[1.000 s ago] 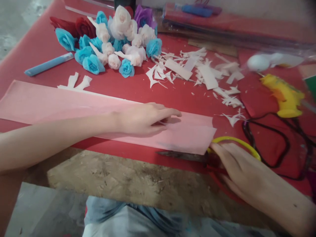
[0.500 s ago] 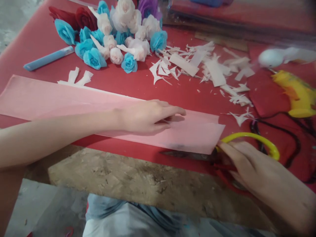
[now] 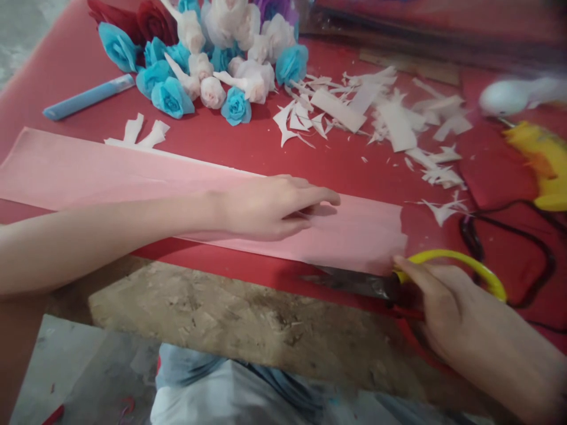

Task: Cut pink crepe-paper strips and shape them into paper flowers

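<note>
A long strip of pink paper (image 3: 101, 171), seemingly layered, lies across the red table covering near its front edge. On its middle rests my left hand (image 3: 274, 206), palm down with the fingers stretched out and a little apart. At the strip's right end, my right hand (image 3: 456, 307) grips scissors (image 3: 460, 260) with a yellow and a red handle loop. Their dark blades point left along the paper's lower edge, the upper blade partly hidden by it. Some of my right fingers are hidden behind the handles.
Blue, white, dark red and purple paper roses (image 3: 172, 97) are heaped at the back. White paper scraps (image 3: 394, 124) lie right of them. A light blue stick-shaped item (image 3: 88, 97) is at left. A yellow glue gun (image 3: 543, 165) with a black cord (image 3: 549, 260) sits at right.
The scissors and my right hand have shifted slightly down and right, and the blades look a little farther apart. The paper's loose right corner lies flatter. My left hand stays on the strip.
</note>
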Demonstrator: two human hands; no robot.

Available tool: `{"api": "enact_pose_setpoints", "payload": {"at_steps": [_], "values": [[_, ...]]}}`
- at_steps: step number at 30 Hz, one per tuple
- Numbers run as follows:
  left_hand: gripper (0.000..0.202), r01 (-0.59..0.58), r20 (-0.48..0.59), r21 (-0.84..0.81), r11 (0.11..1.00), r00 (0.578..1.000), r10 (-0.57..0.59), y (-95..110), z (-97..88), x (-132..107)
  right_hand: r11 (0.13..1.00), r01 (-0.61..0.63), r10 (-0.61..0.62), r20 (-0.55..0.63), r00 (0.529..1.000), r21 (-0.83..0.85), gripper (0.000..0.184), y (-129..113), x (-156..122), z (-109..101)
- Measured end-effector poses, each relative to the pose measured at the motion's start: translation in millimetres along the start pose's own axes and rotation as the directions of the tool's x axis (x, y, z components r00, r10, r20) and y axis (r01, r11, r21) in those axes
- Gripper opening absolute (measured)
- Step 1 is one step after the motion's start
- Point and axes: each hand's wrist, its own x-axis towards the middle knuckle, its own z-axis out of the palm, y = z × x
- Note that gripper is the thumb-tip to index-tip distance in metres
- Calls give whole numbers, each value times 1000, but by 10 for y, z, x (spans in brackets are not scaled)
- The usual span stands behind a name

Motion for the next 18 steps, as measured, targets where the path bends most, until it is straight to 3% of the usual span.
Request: {"api": "enact_pose_setpoints", "payload": {"at_steps": [3,18], "values": [[36,7,0,-8,1000,1000,-7,8,-2,-3,992,107,-112,-79,991,-65,61,-44,84,-26],[34,21,16,-14,1000,1000,-21,8,-3,6,988,141,-145,-80,986,-57,57,-125,283,-22]]}}
